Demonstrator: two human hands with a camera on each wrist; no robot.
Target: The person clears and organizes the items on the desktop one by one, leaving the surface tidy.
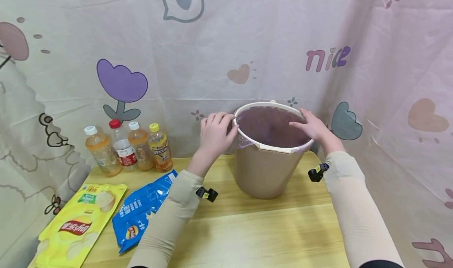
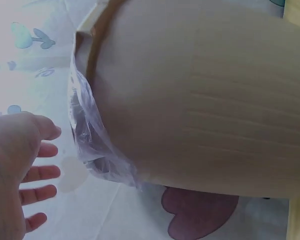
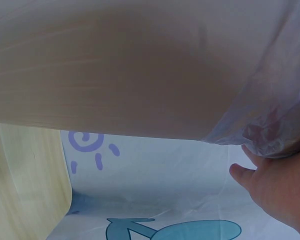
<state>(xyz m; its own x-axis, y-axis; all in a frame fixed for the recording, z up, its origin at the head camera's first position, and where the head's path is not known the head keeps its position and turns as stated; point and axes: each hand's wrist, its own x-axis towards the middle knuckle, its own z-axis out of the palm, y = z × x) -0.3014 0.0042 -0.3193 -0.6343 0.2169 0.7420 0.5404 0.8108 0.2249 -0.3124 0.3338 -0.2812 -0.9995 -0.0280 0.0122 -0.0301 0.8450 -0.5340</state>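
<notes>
While our left hand (image 1: 216, 135) and right hand (image 1: 314, 127) spread beside a beige plastic bin (image 1: 262, 173), four capped clear-plastic bottles (image 1: 140, 148) stand leftward.

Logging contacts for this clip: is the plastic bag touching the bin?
Touching: the left wrist view shows the plastic bag folded outward over the lip of the bin.

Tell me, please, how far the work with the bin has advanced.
Done: the purple liner is inside the bin, its edge hanging outside under the white rim. In hand: the left hand is at the rim's left side, the right hand at its right. Remaining: perhaps smoothing the liner's outer edge, which the left wrist view shows loose and wrinkled.
</notes>
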